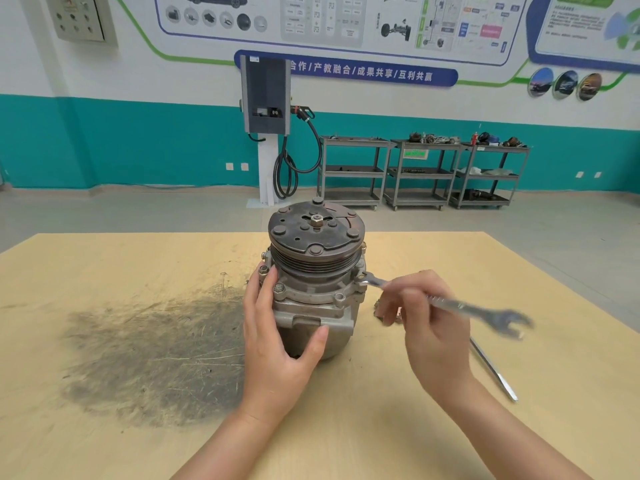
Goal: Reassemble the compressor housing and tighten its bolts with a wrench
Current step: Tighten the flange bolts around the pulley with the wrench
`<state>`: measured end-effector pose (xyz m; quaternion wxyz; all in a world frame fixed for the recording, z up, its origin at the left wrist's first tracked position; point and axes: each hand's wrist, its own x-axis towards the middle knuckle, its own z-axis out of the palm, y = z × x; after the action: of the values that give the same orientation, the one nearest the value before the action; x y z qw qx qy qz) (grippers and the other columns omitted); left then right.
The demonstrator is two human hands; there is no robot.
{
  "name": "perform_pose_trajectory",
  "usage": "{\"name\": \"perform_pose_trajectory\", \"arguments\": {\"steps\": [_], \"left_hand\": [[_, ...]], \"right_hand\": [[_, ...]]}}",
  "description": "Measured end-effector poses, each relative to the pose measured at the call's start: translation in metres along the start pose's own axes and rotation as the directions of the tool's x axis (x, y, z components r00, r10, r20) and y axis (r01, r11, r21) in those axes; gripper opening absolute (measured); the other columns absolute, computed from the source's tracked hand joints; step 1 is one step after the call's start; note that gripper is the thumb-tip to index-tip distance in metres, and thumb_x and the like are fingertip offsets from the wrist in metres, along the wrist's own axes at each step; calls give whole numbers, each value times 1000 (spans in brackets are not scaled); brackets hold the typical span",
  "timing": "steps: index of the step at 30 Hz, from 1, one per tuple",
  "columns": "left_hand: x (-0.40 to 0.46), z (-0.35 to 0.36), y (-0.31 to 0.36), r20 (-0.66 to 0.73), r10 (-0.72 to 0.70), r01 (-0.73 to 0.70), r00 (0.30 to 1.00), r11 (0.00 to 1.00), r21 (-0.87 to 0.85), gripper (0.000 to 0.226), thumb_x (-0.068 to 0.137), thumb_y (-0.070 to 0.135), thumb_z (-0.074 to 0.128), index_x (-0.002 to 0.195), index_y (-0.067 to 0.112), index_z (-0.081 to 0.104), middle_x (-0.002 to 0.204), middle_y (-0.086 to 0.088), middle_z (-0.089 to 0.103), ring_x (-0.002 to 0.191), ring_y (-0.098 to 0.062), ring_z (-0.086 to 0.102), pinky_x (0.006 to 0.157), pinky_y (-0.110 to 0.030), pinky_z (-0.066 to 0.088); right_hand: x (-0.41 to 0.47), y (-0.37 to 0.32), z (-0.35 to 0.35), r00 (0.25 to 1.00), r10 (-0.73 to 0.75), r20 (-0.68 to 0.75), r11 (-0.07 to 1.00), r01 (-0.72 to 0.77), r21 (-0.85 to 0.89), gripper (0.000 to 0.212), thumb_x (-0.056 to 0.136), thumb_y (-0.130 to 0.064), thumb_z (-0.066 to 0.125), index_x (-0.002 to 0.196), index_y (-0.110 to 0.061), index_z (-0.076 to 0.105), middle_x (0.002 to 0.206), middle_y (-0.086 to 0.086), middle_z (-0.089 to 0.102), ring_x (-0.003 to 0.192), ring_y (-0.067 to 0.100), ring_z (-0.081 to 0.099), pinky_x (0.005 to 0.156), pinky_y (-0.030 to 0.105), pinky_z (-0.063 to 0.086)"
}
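Compressor point(313, 292): a round, gray metal lump standing upright in the middle of the counter point(138, 265), with a flat, rusty brown disc on top and ridged grooves under it
Bolts point(278, 289): small dull metal ones sit around the rim
Left hand point(277, 344): wraps the compressor's left side, thumb across the front, fingers up by the rim
Right hand point(426, 317): pinches a wrench
Wrench point(446, 304): long, thin, shiny steel, blurry; its far end touches the rim on the compressor's right side
Second tool point(493, 370): flat shiny bar lying on the counter, right
Counter: pale smooth wood with a big smudgy gray stain on the left
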<state>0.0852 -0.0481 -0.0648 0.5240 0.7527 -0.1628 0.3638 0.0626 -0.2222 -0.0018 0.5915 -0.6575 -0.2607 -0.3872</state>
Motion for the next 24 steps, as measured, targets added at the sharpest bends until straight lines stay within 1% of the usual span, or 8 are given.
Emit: {"name": "perform_pose_trajectory", "arguments": {"steps": [2, 4, 6, 9, 12, 16, 20, 24], "left_hand": [[0, 0, 0, -5, 5, -5, 1000, 1000, 8, 85, 78, 60, 61, 146, 64, 10, 153, 43, 4, 149, 8, 7, 116, -34, 18], [0, 0, 0, -6, 0, 0, 1000, 1000, 3, 85, 78, 60, 61, 146, 64, 11, 154, 42, 4, 149, 7, 8, 117, -34, 19], [0, 0, -1, -6, 4, -4, 1000, 1000, 0, 85, 78, 60, 61, 146, 64, 11, 154, 41, 5, 149, 6, 7, 116, -30, 18], [0, 0, -2, -8, 9, -9, 1000, 1000, 8, 85, 78, 60, 61, 146, 63, 10, 155, 40, 5, 149, 8, 6, 113, -23, 15], [0, 0, -1, -5, 6, -6, 1000, 1000, 2, 85, 78, 60, 61, 146, 64, 10, 154, 42, 4, 147, 11, 6, 112, -22, 15], [0, 0, -1, 0, -1, 1, 1000, 1000, -1, 85, 78, 60, 61, 145, 65, 10, 153, 42, 4, 147, 11, 6, 113, -22, 15], [-1, 0, -1, 0, 3, -3, 1000, 1000, -1, 85, 78, 60, 61, 145, 65, 10, 154, 40, 5, 147, 10, 7, 113, -22, 16], [0, 0, 0, -7, 8, -8, 1000, 1000, 0, 85, 78, 58, 61, 145, 66, 10, 153, 43, 5, 147, 12, 7, 112, -22, 16]], "right_hand": [[-4, -1, 2, 969, -233, 85, 927, 248, -280, 30, 101, -33, 50, 85, -17, 70, 68, -8, 65, 60, 5, 61, 54, 20, 49], [-8, 0, 6, 887, -413, 207, 734, 458, -502, 45, 101, -36, 49, 79, -5, 73, 64, 0, 64, 53, 13, 59, 47, 26, 48], [-8, -1, 7, 872, -439, 216, 683, 480, -551, 49, 101, -38, 49, 78, -2, 73, 63, 1, 63, 51, 13, 57, 46, 25, 46], [-8, -3, 4, 946, -318, 67, 879, 321, -353, 34, 103, -39, 43, 88, -19, 66, 68, -6, 62, 58, 4, 57, 52, 20, 45], [-5, -8, 8, 993, -107, -55, 994, 107, -11, 25, 103, -34, 37, 88, -36, 57, 65, -5, 60, 57, 15, 58, 53, 19, 41], [4, -9, 7, 973, 176, -150, 978, -155, 142, 38, 97, -59, 37, 80, -32, 55, 58, 10, 60, 49, 26, 54, 43, 27, 35], [8, 0, 1, 928, 355, -114, 905, -311, 290, 39, 93, -54, 37, 73, -28, 58, 55, 11, 59, 47, 23, 52, 42, 25, 34], [15, 7, -4, 878, 478, -17, 802, -429, 417, 40, 94, -48, 38, 80, -14, 53, 53, 12, 57, 43, 21, 52, 39, 21, 31]]}}
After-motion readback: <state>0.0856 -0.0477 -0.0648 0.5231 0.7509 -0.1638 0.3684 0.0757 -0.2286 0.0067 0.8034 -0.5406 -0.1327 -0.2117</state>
